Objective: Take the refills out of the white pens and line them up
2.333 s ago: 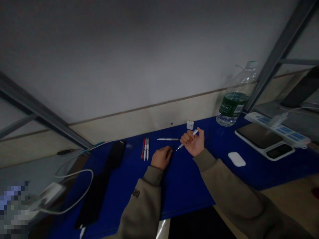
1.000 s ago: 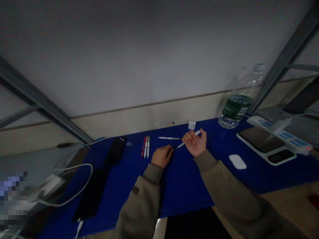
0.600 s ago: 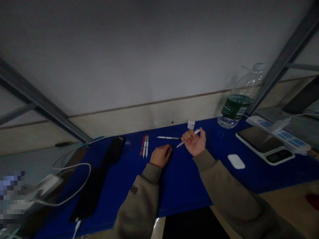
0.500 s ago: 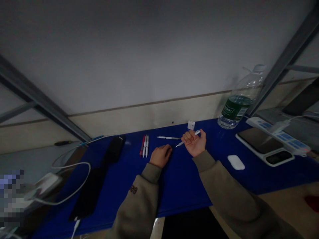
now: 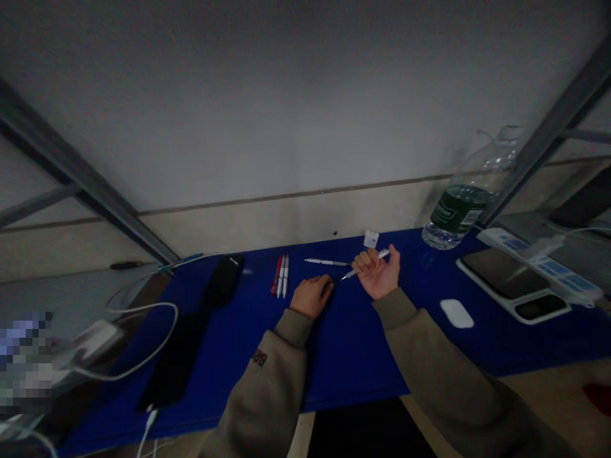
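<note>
My right hand (image 5: pixel 378 273) is turned palm up with its fingers curled round a white pen (image 5: pixel 352 273). The pen's tip points down and left, toward my left hand (image 5: pixel 312 296). That hand rests on the blue table (image 5: pixel 353 356), back upward, fingers bent and pressed together; anything inside them is hidden. Behind the two hands lies another white pen (image 5: pixel 327 262), its right end close to my right fingers. Left of my left hand, a red pen (image 5: pixel 277 275) and two white pens (image 5: pixel 283 277) lie side by side.
A white charger block (image 5: pixel 371 239) sits by the wall. To the right are a large water bottle (image 5: pixel 458 210), a white case (image 5: pixel 457 313), a phone-like device (image 5: pixel 510 280) and a power strip (image 5: pixel 548 261). Dark phones (image 5: pixel 223 280) and a white cable (image 5: pixel 174 318) lie left.
The whole view has shifted slightly, so things appear a little further right. Both hands keep nearly the same pose, and the pen stays in my right hand.
</note>
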Demonstrator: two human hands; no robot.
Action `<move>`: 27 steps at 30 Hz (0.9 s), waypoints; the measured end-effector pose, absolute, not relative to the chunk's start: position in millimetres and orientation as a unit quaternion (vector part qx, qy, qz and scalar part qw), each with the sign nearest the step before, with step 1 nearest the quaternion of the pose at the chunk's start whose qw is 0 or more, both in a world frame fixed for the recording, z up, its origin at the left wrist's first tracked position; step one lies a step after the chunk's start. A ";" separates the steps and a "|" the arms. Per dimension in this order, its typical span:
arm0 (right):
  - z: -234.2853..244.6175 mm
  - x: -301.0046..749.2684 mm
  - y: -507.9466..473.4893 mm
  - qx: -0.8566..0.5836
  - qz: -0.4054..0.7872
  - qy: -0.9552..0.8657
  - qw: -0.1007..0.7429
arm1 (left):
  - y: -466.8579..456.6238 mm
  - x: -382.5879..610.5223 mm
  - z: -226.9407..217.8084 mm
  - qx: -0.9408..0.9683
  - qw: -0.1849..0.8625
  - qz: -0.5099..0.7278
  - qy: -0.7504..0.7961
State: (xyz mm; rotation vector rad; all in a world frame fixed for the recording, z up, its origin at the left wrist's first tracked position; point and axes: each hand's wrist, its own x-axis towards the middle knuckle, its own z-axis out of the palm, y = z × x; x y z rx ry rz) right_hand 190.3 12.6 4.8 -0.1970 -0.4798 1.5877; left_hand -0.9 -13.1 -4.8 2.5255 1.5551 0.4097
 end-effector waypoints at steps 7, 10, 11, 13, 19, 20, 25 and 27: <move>3.6 191.3 12.5 -0.130 0.687 -0.230 0.677 | -12.4 -1.5 -5.6 0.844 0.067 0.136 0.514; 3.5 191.7 12.2 -0.133 0.677 -0.245 0.681 | -12.4 -1.7 -6.0 0.845 0.064 0.143 0.512; 3.3 191.8 12.2 -0.135 0.674 -0.252 0.681 | -12.5 -1.8 -6.2 0.845 0.062 0.145 0.511; 3.0 192.0 12.6 -0.142 0.668 -0.266 0.680 | -12.5 -1.9 -6.6 0.845 0.060 0.145 0.510; 6.7 191.5 13.4 -0.190 0.648 -0.293 0.677 | -11.3 -1.9 -8.0 0.846 0.054 0.142 0.511; 7.8 191.2 13.3 -0.185 0.650 -0.290 0.677 | -11.2 -2.0 -8.2 0.846 0.053 0.142 0.511; 8.8 190.1 13.2 -0.123 0.676 -0.241 0.686 | -11.3 -2.4 -7.8 0.846 0.060 0.148 0.510; 6.8 190.7 13.9 -0.114 0.683 -0.226 0.685 | -11.8 -2.3 -6.8 0.845 0.066 0.150 0.509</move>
